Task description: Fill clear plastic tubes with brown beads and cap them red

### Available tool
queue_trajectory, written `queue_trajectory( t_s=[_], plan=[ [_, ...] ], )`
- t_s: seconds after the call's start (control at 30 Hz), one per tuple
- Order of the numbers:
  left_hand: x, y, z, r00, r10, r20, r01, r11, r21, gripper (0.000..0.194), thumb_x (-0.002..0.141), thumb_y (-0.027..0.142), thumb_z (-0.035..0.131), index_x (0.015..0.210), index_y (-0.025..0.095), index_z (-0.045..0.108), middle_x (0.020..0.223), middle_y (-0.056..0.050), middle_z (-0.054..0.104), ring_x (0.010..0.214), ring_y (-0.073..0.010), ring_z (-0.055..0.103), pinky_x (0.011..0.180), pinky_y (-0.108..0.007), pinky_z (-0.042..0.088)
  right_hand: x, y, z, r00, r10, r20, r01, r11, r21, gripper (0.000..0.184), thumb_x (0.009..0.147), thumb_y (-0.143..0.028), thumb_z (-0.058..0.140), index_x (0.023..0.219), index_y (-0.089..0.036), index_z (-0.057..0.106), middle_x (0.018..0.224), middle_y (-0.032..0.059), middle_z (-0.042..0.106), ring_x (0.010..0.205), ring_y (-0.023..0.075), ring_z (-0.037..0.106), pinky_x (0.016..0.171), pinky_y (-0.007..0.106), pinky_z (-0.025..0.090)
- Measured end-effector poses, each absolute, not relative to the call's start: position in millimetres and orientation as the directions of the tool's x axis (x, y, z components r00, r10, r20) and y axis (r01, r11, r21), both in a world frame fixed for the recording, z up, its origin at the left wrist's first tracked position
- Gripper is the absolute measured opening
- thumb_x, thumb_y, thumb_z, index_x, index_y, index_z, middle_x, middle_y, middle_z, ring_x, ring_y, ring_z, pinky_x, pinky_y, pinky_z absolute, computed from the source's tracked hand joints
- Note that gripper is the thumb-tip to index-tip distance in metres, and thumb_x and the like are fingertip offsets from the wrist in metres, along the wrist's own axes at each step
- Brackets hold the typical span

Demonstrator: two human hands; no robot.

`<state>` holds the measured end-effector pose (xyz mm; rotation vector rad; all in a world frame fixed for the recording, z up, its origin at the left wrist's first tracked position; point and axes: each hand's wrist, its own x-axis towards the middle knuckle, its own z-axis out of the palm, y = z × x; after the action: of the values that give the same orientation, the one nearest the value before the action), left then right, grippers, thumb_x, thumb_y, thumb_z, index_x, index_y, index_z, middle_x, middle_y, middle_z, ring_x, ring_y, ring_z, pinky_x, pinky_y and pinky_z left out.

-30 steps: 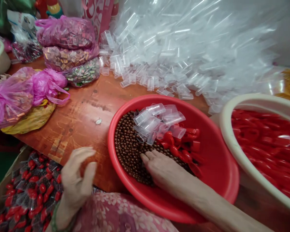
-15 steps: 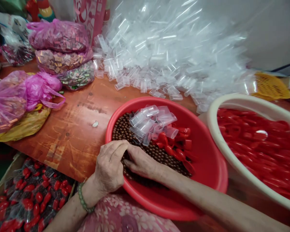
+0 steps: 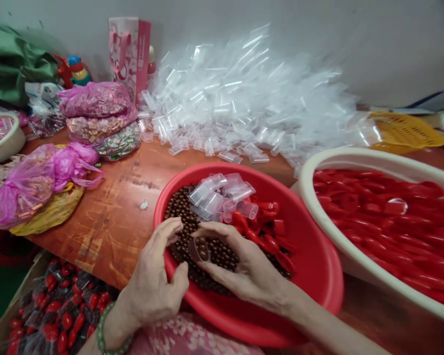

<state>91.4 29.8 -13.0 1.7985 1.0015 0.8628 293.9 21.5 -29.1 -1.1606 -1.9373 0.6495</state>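
Note:
A red basin (image 3: 311, 256) in front of me holds small brown balls (image 3: 185, 209), several clear plastic tubes (image 3: 222, 195) and red caps (image 3: 261, 229). My right hand (image 3: 240, 266) is over the balls, its fingers pinched on a clear tube filled with brown balls (image 3: 201, 250). My left hand (image 3: 153, 283) hovers at the basin's left rim, fingers curved and apart, thumb and fingertips close to that tube but holding nothing. A green bead bracelet is on my left wrist.
A white basin (image 3: 318, 170) of red plastic pieces stands at the right. A big heap of clear tubes (image 3: 244, 108) fills the back. Pink bags (image 3: 92, 98) lie at the left. A box of packed red-capped tubes (image 3: 55, 310) sits below the table edge.
My left hand came from the table edge to the basin rim and then opened. My right hand lifted from the balls, now pinching a filled tube. The camera tilted up.

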Motion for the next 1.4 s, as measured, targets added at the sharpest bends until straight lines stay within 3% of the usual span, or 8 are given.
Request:
queue_trajectory(
  t_s=[0.23,0.5,0.77,1.03,1.2,1.4],
  plan=[
    [110,32,-8,0.601,0.798,0.052,0.327,-0.304,0.895,0.071,0.080,0.006,0.053,0.146,0.017,0.028,0.152,-0.016,0.036,0.140,-0.0293,0.038,0.118,-0.051,0.034,304,12,-20,-0.341,0.860,0.380,0.523,0.509,-0.684,0.044,0.083,-0.011,0.058,0.124,-0.022,0.046,0.108,0.0078,0.066,0.097,0.0203,0.060,0.085,0.036,0.052],
    [118,37,-9,0.619,0.784,-0.052,0.222,-0.111,0.969,0.066,0.082,0.007,0.053,0.143,0.021,0.032,0.147,-0.011,0.044,0.136,-0.0244,0.044,0.117,-0.042,0.036,313,14,-16,-0.337,0.881,0.333,0.499,0.467,-0.730,0.036,0.084,-0.011,0.058,0.117,-0.023,0.051,0.101,0.0061,0.067,0.091,0.0192,0.061,0.079,0.033,0.053],
    [120,49,-10,0.680,0.721,-0.134,0.110,0.080,0.991,0.067,0.081,0.005,0.053,0.143,0.017,0.032,0.151,-0.012,0.040,0.140,-0.0246,0.038,0.118,-0.038,0.032,315,17,-15,-0.337,0.888,0.313,0.461,0.445,-0.768,0.038,0.084,-0.013,0.061,0.119,-0.023,0.050,0.104,0.0056,0.068,0.094,0.0169,0.065,0.081,0.029,0.053],
    [121,57,-11,0.742,0.629,-0.231,0.050,0.291,0.955,0.063,0.086,0.021,0.064,0.143,0.017,0.037,0.142,-0.011,0.053,0.127,-0.0203,0.053,0.108,-0.032,0.042,315,16,-10,-0.366,0.879,0.305,0.366,0.437,-0.822,0.029,0.087,-0.012,0.059,0.114,-0.021,0.054,0.102,0.0040,0.069,0.091,0.0122,0.066,0.080,0.022,0.052],
    [121,59,-8,0.736,0.651,-0.189,0.071,0.203,0.977,0.046,0.086,0.017,0.063,0.132,0.020,0.056,0.131,-0.005,0.063,0.120,-0.0176,0.057,0.105,-0.027,0.041,315,18,-6,-0.383,0.868,0.315,0.336,0.449,-0.828,0.021,0.089,-0.011,0.057,0.108,-0.019,0.055,0.099,0.0056,0.065,0.089,0.0131,0.063,0.077,0.023,0.051],
    [118,60,-7,0.770,0.604,-0.206,0.112,0.191,0.975,0.044,0.087,0.015,0.060,0.130,0.023,0.059,0.113,-0.003,0.071,0.096,-0.0162,0.064,0.086,-0.026,0.048,317,20,3,-0.473,0.872,0.124,0.414,0.344,-0.843,0.010,0.089,-0.015,0.057,0.098,-0.019,0.055,0.085,0.0008,0.059,0.072,0.0113,0.054,0.066,0.024,0.045]
  ],
)
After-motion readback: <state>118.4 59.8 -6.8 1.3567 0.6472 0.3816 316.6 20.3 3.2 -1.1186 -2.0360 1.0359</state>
